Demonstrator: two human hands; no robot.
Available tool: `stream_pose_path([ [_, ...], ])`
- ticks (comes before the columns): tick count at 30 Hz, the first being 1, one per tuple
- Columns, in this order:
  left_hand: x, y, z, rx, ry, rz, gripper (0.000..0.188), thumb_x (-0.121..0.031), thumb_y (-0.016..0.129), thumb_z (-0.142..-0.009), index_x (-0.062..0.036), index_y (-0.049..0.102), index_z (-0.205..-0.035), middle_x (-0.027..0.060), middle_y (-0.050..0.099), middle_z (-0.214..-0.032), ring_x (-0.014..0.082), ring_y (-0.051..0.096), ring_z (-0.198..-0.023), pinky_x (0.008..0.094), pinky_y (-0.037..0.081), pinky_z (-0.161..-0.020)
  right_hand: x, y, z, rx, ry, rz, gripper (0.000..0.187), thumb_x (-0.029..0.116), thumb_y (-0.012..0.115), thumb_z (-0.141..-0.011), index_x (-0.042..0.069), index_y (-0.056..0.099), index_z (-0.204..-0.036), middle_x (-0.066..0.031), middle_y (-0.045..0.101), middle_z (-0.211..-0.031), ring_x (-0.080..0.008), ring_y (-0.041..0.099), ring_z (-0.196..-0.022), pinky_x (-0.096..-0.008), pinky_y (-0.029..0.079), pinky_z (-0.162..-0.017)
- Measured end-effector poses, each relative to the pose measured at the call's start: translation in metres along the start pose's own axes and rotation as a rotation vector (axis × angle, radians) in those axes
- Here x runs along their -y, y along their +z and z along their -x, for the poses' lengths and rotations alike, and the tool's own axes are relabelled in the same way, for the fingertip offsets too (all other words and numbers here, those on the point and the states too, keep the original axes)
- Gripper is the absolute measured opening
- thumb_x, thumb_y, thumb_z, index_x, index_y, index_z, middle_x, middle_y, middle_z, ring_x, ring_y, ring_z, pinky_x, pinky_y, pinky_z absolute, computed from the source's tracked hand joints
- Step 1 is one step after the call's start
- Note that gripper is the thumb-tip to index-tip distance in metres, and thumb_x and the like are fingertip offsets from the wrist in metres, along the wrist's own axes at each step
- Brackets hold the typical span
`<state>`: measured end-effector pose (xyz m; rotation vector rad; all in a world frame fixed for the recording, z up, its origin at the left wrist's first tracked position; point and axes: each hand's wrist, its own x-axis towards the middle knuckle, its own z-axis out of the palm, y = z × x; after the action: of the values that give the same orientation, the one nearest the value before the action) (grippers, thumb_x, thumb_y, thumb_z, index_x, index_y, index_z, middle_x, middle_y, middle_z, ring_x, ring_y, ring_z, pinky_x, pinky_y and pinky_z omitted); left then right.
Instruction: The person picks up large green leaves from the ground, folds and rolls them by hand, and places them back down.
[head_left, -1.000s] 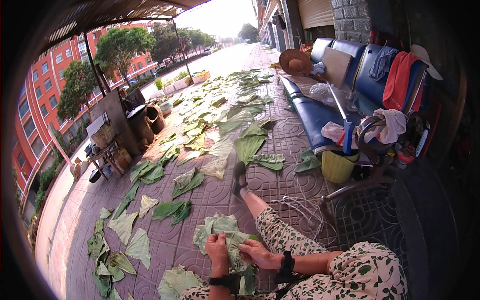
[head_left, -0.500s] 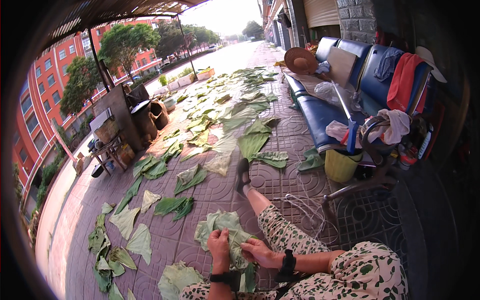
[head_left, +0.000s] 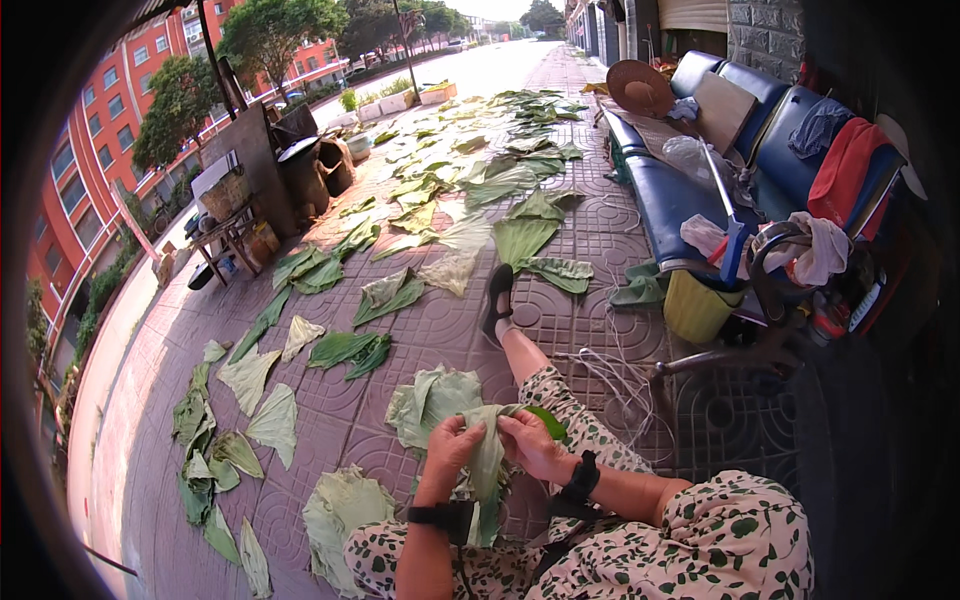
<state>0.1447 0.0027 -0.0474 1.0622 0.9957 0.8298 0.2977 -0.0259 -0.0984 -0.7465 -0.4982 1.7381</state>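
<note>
Between my two hands hangs a pale green lotus leaf (head_left: pixel 487 456), limp and folded, its lower end dropping toward my lap. My left hand (head_left: pixel 455 446) pinches its left side, and my right hand (head_left: pixel 536 442) grips its upper right edge close by. A brighter green leaf part (head_left: pixel 546 421) sticks out beyond my right fingers; whether it belongs to the same leaf I cannot tell. Just beyond my hands lies a stack of flattened leaves (head_left: pixel 428 398) on the paving. Another pale stack (head_left: pixel 340 515) rests beside my left knee.
Many leaves (head_left: pixel 525 240) lie spread over the paved ground (head_left: pixel 330 420) ahead and left. To the right are blue seats (head_left: pixel 660 215) with cloths and a straw hat (head_left: pixel 640 88), a yellow bucket (head_left: pixel 697 308) and white cord (head_left: pixel 618 385). A small table (head_left: pixel 228 235) stands left.
My hands have risen slightly and moved right from the stack. The leaf now hangs gathered between them, and bright green shows by my right fingers. The view has shifted a little.
</note>
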Motion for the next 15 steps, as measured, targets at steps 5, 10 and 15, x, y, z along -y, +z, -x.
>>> stream_pose_path([
  [5,0.012,-0.006,-0.011,-0.149,0.115,-0.026,0.021,-0.006,0.062,-0.075,0.0013,0.057,-0.094,0.0052,0.062,-0.085,0.0095,0.057,-0.073,0.0229,0.045,-0.066,0.014,0.005,0.003,-0.016,0.027,0.084,0.010,0.015,0.049,-0.089,0.008,0.053,-0.095,0.0011,0.055,-0.070,-0.0066,0.051,-0.056,-0.0172,0.040,-0.047],
  [10,0.024,-0.027,-0.003,-0.313,0.136,-0.030,0.021,-0.004,0.056,-0.076,0.0020,0.057,-0.096,0.0037,0.060,-0.087,0.0100,0.054,-0.076,0.0234,0.043,-0.070,0.010,0.001,-0.004,0.037,0.118,0.369,0.018,0.015,0.049,-0.087,0.005,0.051,-0.102,-0.0013,0.057,-0.076,-0.0052,0.049,-0.059,-0.0176,0.041,-0.053],
  [15,0.031,-0.039,0.009,-0.368,0.055,-0.028,0.022,-0.003,0.054,-0.075,0.0035,0.057,-0.096,0.0046,0.060,-0.089,0.0107,0.054,-0.078,0.0244,0.043,-0.069,0.015,-0.037,-0.028,0.105,0.072,0.731,0.022,0.010,0.050,-0.084,0.001,0.051,-0.103,-0.0029,0.057,-0.075,-0.0080,0.050,-0.057,-0.0203,0.043,-0.052],
])
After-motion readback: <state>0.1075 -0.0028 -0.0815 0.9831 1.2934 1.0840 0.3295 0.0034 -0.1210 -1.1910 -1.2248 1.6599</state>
